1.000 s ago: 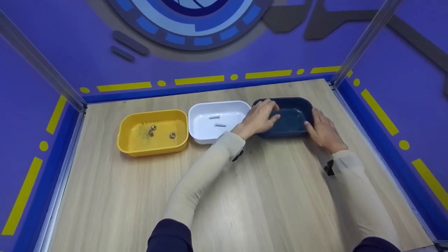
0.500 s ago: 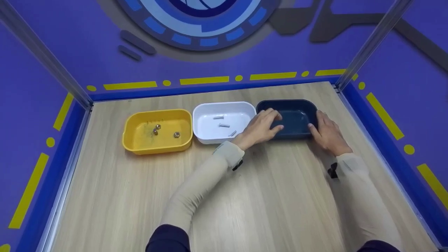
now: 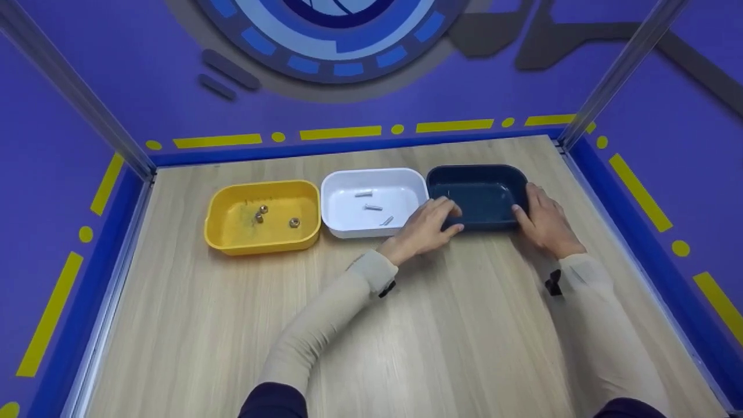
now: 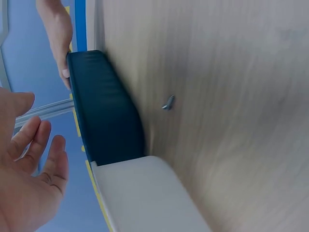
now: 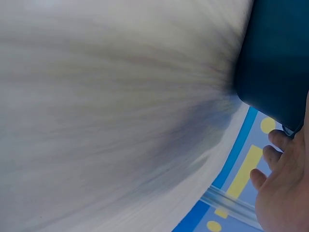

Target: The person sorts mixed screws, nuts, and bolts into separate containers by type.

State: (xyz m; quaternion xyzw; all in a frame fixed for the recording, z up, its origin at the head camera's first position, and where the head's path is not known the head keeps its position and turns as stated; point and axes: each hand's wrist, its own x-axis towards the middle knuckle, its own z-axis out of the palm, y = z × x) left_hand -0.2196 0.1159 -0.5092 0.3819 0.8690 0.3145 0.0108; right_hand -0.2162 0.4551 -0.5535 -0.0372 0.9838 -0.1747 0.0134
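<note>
Two arms in pale beige sleeves reach from the near edge across a light wooden table (image 3: 232,325) toward its far edge. The left hand (image 3: 428,225), fingers loose and spread, rests at the near-left corner of a dark blue rectangular plastic tub (image 3: 477,196); the left wrist view shows its palm open beside the tub, holding nothing. The right hand (image 3: 543,219) lies against the tub's right side, fingers laid along the wall; the blurred right wrist view leaves it unclear whether they grip. The tub sits near the table's far-right corner. Just beside it on the left is a white rectangular plastic tub (image 3: 371,229) holding three small silver bolts (image 3: 374,207). Farther left stands a yellow rectangular plastic tub (image 3: 261,244) with three brass-coloured nuts (image 3: 294,222).
</note>
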